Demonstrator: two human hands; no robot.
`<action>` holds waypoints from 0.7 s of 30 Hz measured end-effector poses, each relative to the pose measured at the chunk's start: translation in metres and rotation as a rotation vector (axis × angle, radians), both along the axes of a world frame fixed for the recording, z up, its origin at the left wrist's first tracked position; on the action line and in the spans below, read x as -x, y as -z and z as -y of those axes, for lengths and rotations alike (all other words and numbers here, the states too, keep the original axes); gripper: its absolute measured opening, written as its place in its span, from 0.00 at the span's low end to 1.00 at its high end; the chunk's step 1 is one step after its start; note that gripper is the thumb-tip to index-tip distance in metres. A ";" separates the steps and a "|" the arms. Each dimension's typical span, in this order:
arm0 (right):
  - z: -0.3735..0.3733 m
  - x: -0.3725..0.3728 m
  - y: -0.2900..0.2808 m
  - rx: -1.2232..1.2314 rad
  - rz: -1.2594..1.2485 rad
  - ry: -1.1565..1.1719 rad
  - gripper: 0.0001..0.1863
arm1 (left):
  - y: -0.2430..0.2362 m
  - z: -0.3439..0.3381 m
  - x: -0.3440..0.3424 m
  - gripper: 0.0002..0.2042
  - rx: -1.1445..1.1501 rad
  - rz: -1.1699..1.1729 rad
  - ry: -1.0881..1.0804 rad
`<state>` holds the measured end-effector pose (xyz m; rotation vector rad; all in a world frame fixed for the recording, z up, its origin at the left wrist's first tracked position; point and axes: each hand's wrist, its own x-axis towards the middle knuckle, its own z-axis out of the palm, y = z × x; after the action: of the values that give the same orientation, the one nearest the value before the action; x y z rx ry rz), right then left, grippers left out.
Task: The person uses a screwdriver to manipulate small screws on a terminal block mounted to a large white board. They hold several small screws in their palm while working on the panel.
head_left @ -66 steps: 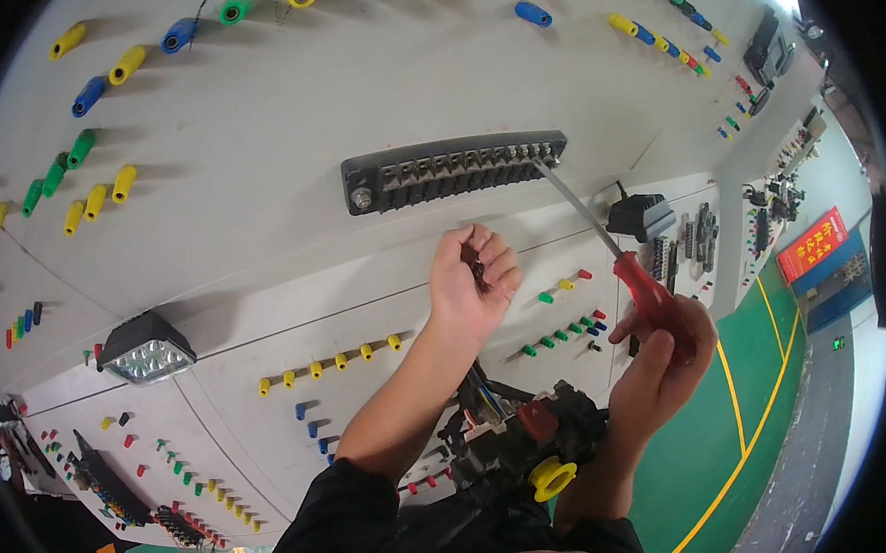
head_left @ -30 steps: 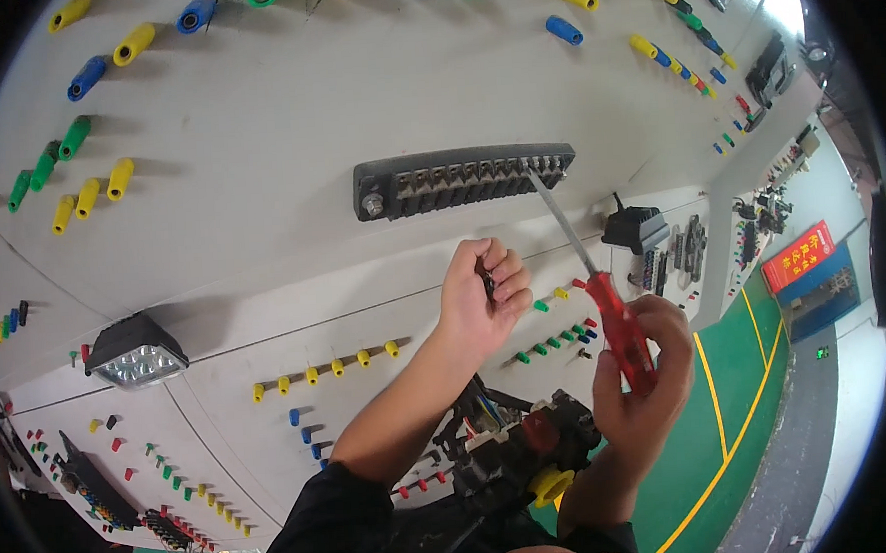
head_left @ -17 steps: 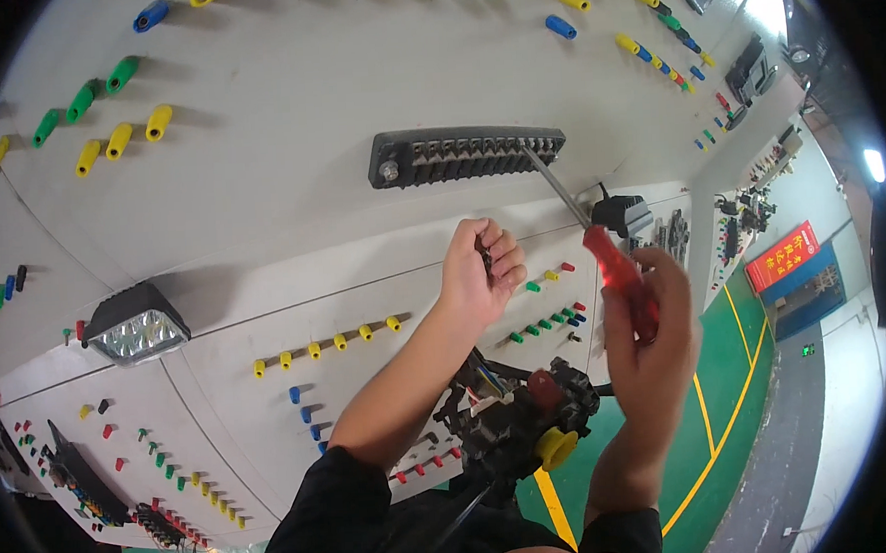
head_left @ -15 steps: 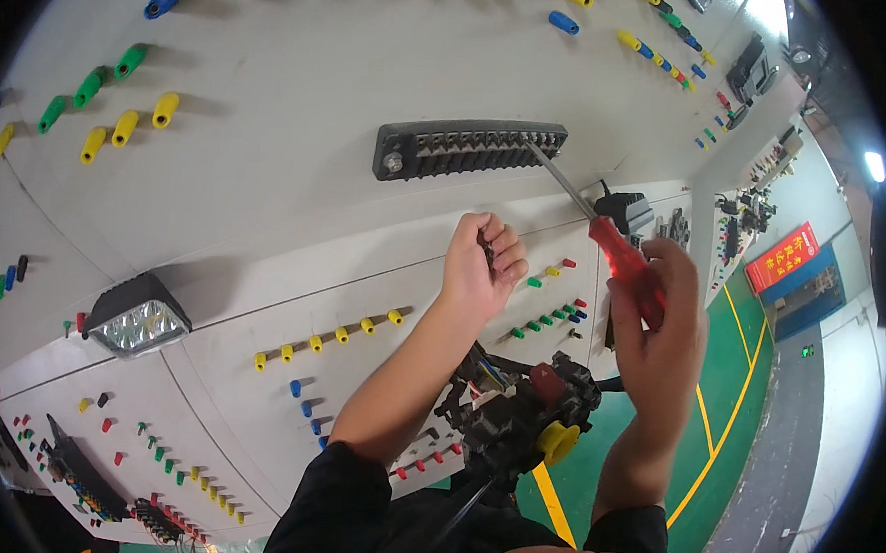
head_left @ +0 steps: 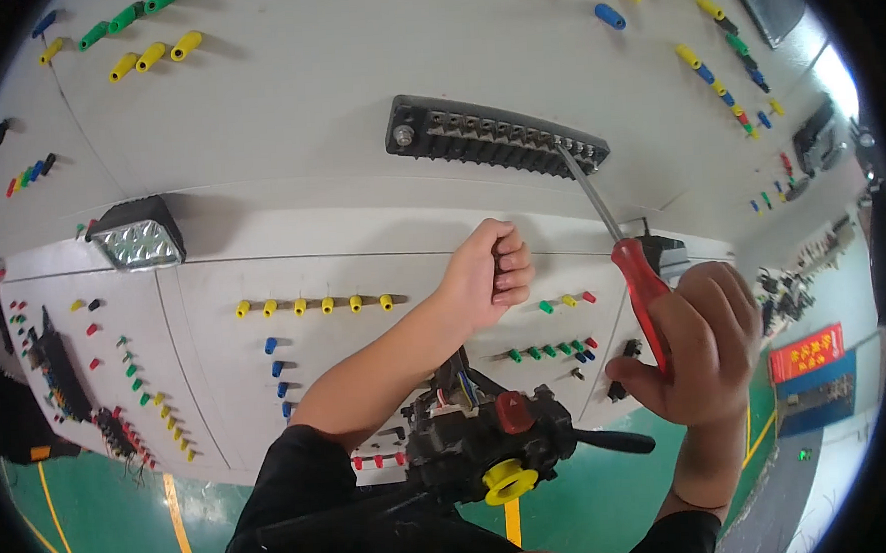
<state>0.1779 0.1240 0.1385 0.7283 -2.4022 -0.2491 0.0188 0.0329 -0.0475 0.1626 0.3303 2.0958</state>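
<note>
My right hand (head_left: pixel 702 343) grips the red handle of a screwdriver (head_left: pixel 644 291). Its metal shaft slants up and to the left, and the tip meets the right part of a long black terminal block (head_left: pixel 496 139) on the white panel. Below the block, my left hand (head_left: pixel 488 276) is closed in a fist; a bit of something dark shows between the fingers, too hidden to name. Under that forearm sits a black steering-column switch assembly (head_left: pixel 492 439) with a yellow ring, a red button and a stalk at its right side.
A rectangular LED work light (head_left: pixel 140 237) is mounted at the left. Yellow sockets (head_left: pixel 314 306) run in a row on the lower panel, with blue, green and red ones around. Right of the screwdriver is a black device (head_left: pixel 662 255). The floor (head_left: pixel 104 495) is green with yellow lines.
The view has shifted, so the panel sits differently in it. The screwdriver tip stays at the terminal block, while my right hand's fingers have turned on the handle. My left fist stays closed.
</note>
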 end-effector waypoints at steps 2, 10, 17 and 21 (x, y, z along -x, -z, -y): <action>-0.013 0.005 0.007 0.041 -0.062 -0.120 0.27 | -0.001 0.007 -0.003 0.16 0.037 -0.068 0.030; -0.045 0.024 0.056 0.308 -0.219 -0.354 0.25 | -0.002 0.004 -0.004 0.17 0.111 -0.131 0.007; -0.042 0.059 0.079 0.825 -0.445 -0.657 0.13 | -0.004 -0.002 -0.007 0.16 0.076 -0.094 0.021; -0.033 0.065 0.086 0.826 -0.215 -0.818 0.11 | -0.006 0.000 -0.006 0.15 0.108 -0.104 -0.018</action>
<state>0.1127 0.1570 0.0526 1.0938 -1.5870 0.8866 0.0251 0.0326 -0.0413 0.2053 0.5076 2.0854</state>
